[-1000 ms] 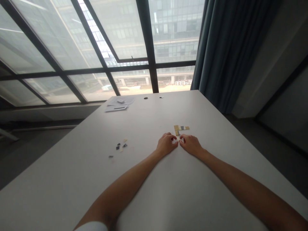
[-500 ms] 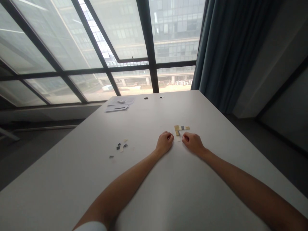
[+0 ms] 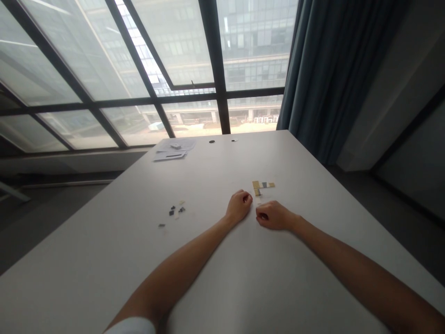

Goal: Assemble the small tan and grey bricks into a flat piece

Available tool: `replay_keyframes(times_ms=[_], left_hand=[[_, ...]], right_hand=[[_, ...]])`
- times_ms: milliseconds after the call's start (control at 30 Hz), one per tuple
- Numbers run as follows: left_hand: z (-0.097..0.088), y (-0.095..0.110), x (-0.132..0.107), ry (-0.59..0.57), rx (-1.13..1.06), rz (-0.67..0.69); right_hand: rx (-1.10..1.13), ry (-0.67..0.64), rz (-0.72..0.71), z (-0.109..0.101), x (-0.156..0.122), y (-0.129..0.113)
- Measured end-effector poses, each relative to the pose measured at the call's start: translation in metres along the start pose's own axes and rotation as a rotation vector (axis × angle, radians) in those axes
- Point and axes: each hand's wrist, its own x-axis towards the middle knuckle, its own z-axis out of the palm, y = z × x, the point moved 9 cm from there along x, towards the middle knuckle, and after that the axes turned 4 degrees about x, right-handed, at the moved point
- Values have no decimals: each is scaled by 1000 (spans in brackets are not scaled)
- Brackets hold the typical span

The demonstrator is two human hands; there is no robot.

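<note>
A flat arrangement of small yellow, dark grey and white pieces (image 3: 263,184) lies on the white table (image 3: 215,260), a short arm of it running toward me. Just left of that arm rests my left hand (image 3: 239,205), its fingers curled closed; whether anything is in them is hidden. My right hand (image 3: 275,215) is in front of the arrangement, fingers bent in a pinch, and what they hold, if anything, is too small to make out. A pale piece beside the right fingertips is partly covered.
Several loose dark and cream pieces (image 3: 176,211) are scattered left of my hands, with one dark bar (image 3: 162,225) nearer me. Papers (image 3: 174,150) lie at the table's far left. Two small dark round spots show near the back edge, before the windows (image 3: 187,111). A blue curtain (image 3: 313,83) hangs at right.
My right hand has moved toward me and a little left, away from the arrangement. The left hand has stayed in about the same place.
</note>
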Motion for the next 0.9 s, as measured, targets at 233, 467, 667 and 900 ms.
replay_keyframes(times_ms=[233, 467, 667, 900], left_hand=[[-1, 2, 0, 7, 12, 28], [0, 3, -1, -12, 31, 18], [-1, 3, -1, -4, 8, 30], [-2, 4, -1, -6, 3, 26]], right_hand=[[-32, 9, 17, -2, 2, -3], [-23, 3, 33, -3, 2, -2], [-26, 12, 37, -2, 2, -1], [-33, 17, 27, -4, 2, -3]])
